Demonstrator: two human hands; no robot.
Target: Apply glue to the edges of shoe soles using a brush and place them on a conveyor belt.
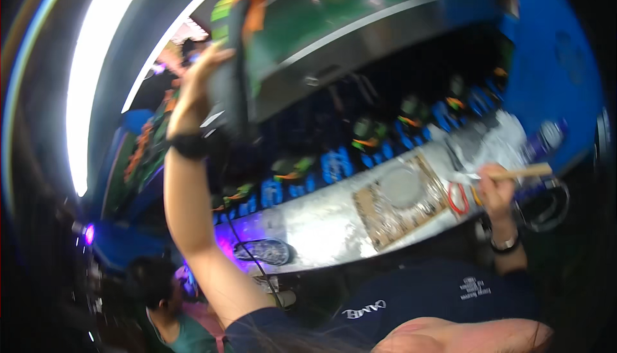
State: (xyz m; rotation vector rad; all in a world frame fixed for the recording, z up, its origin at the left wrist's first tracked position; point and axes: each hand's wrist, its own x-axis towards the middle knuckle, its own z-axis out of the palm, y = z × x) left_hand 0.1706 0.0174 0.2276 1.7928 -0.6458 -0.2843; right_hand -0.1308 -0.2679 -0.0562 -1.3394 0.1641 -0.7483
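My left hand (204, 73) is raised high at the upper left, its fingers closed on the edge of a shoe (236, 63). The shoe has a dark sole and green and orange parts, and it is held upright and blurred by motion. At the right, my right hand (496, 192) grips a wooden-handled brush (528, 171) above the bench. The handle's pale end points right; the brush's other end is too blurred to make out. Just left of that hand lies a red ring-shaped thing (457, 199).
A pale metal bench (321, 236) carries a cardboard piece (373, 215) with a round translucent lid or dish (400, 186) on it. Crumpled plastic (501, 141) and a purple bottle (546, 139) lie at the right. Behind run several shoes (367, 135). A person (168, 301) is at lower left.
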